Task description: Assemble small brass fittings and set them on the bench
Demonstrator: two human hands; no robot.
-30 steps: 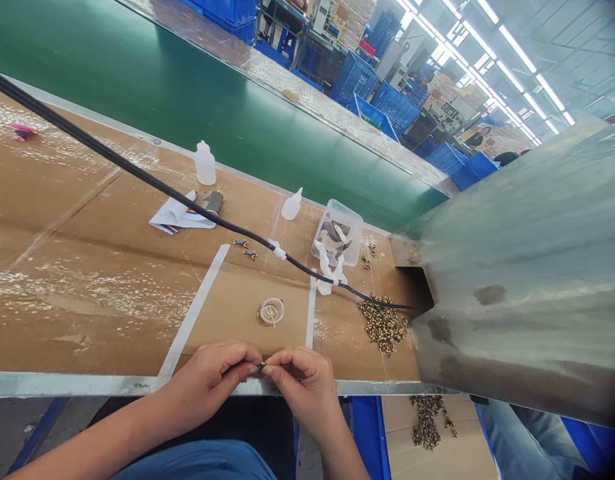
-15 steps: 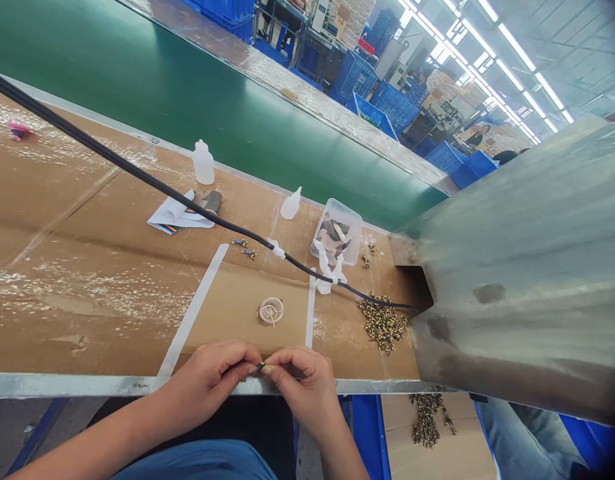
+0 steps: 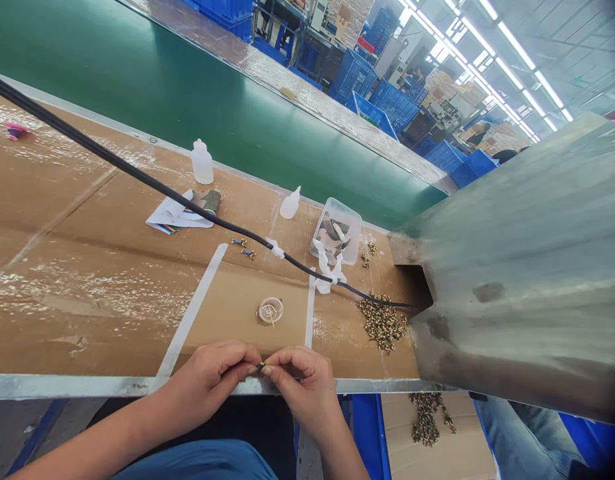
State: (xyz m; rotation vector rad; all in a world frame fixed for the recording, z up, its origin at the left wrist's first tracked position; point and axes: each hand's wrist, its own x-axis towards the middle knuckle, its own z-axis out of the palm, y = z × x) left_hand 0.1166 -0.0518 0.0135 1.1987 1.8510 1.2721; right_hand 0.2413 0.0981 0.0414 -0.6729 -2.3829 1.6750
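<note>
Close above the table's front edge, my left hand (image 3: 214, 377) and my right hand (image 3: 302, 380) meet fingertip to fingertip. Between them they pinch one small dark and yellow piece (image 3: 260, 366), mostly covered by the fingers. Just beyond the hands stands a small round clear dish (image 3: 270, 311) with a thin stick in it. A heap of small gold and black pieces (image 3: 383, 323) lies to the right on the table. Two similar blue and gold pieces (image 3: 243, 247) rest farther back, left of the dish.
A black cable (image 3: 122, 163) crosses above the table. At the back are two white squeeze bottles (image 3: 202, 163), a folded cloth (image 3: 180, 212) and a clear plastic box (image 3: 358, 233). A metal housing (image 3: 527, 287) blocks the right. More pieces (image 3: 427, 419) lie on a lower cardboard surface.
</note>
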